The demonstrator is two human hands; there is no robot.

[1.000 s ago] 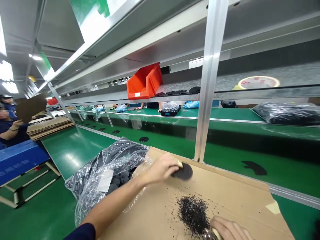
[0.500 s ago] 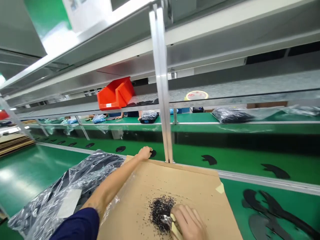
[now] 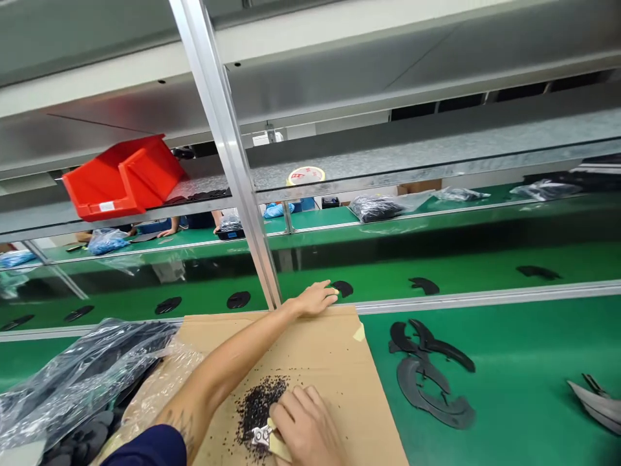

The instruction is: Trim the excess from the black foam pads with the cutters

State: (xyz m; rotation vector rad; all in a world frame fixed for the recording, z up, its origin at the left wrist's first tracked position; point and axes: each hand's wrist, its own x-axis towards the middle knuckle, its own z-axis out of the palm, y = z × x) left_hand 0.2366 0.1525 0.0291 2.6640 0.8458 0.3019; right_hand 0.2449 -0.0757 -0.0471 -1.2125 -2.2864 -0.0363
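My left hand [image 3: 316, 300] stretches across to the green belt, its fingers apart at the near edge of a flat black curved part [image 3: 343, 288]. Whether the fingertips touch that part I cannot tell. My right hand [image 3: 306, 424] is closed around yellow-handled nippers [image 3: 262, 435], whose metal head lies over a pile of small black bits [image 3: 262, 404]. Under the pile is a brown cardboard sheet [image 3: 334, 356]. Right of the cardboard, several black curved parts [image 3: 431, 388] lie in a loose heap on the green bench.
A metal post [image 3: 233, 155] rises just behind the cardboard. Plastic-wrapped black parts [image 3: 87, 369] lie at left. On the shelf sit a red bin [image 3: 126, 178] and a tape roll [image 3: 306, 175]. More black parts are spaced along the belt. A person's hands show across the line.
My view has swung to the right. My left hand and the black part by it have passed from left of the post to its right. The right hand still grips the nippers over the pile.
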